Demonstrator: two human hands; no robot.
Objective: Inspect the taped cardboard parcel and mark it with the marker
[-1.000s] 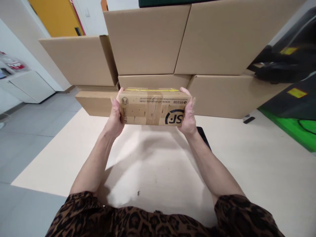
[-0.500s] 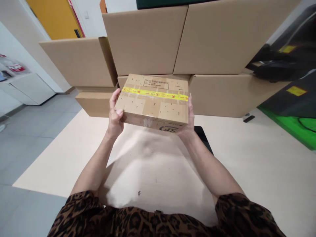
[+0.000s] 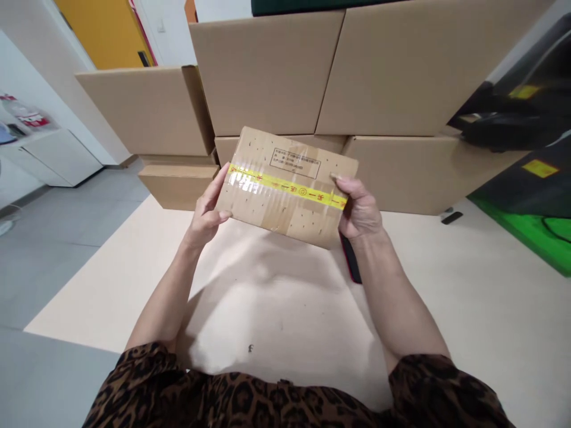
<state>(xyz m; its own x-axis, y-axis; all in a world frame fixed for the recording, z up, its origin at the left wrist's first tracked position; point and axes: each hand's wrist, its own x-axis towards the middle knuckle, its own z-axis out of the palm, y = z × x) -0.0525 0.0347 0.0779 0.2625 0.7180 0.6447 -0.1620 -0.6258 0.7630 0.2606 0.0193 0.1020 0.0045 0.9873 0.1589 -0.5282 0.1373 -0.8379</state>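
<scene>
Cardboard box (image 3: pixel 285 187) tilted between both hands (image 3: pixel 364 215), forearms (image 3: pixel 404 297) outstretched, thumbs (image 3: pixel 352 186) uppermost

Large cardboard cartons (image 3: pixel 265 74) stand stacked at the far side of the pale tabletop (image 3: pixel 464 297); a small black object (image 3: pixel 452 218) lies to their right, near a bright green surface (image 3: pixel 526 232); back left, a yellow door (image 3: pixel 104 32); a clear plastic bottle (image 3: pixel 27 116) with red label tops a white cabinet (image 3: pixel 49 156).

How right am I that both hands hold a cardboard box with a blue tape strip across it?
Not quite: the tape strip is yellow, not blue, as the head view shows. The left hand and right hand do hold the cardboard box.
</scene>
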